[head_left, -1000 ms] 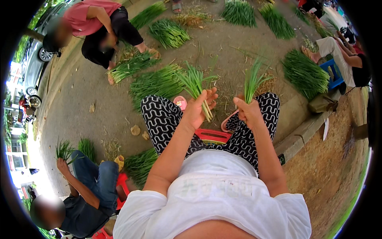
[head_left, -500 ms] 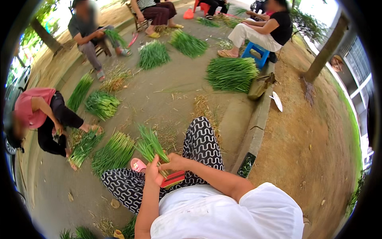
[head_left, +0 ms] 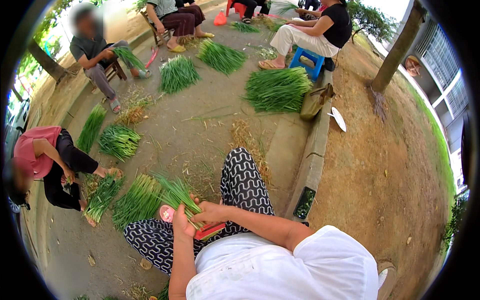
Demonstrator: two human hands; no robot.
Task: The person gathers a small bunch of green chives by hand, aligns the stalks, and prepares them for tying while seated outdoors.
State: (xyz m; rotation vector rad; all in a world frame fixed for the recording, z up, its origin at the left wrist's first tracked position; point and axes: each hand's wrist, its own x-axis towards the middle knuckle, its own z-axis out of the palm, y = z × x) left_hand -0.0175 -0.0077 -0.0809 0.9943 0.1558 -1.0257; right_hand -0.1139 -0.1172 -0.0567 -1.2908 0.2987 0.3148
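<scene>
My left hand (head_left: 184, 223) is closed around the lower stalks of a bunch of green chives (head_left: 175, 192), whose leaves point away from me to the left. My right hand (head_left: 210, 212) grips the same bunch from the right, its fingers bent against the stalks. Both hands are above my lap, over a red object (head_left: 210, 230) that my hands and shirt partly cover. Just beyond my left knee lies a large heap of chives (head_left: 137, 200) on the ground. A pink slipper (head_left: 166, 213) shows beside the held bunch.
A person in a pink top (head_left: 37, 147) bends over chives at left. Other people sit farther off among several heaps (head_left: 278, 89). A stone curb (head_left: 311, 165) runs along my right, with a phone (head_left: 304, 202) on it. Dry trimmings (head_left: 245, 137) litter the pavement.
The held chives were parted into two tufts and now lie together as one bunch. The surroundings have shifted left in view, and my hands are slightly lower.
</scene>
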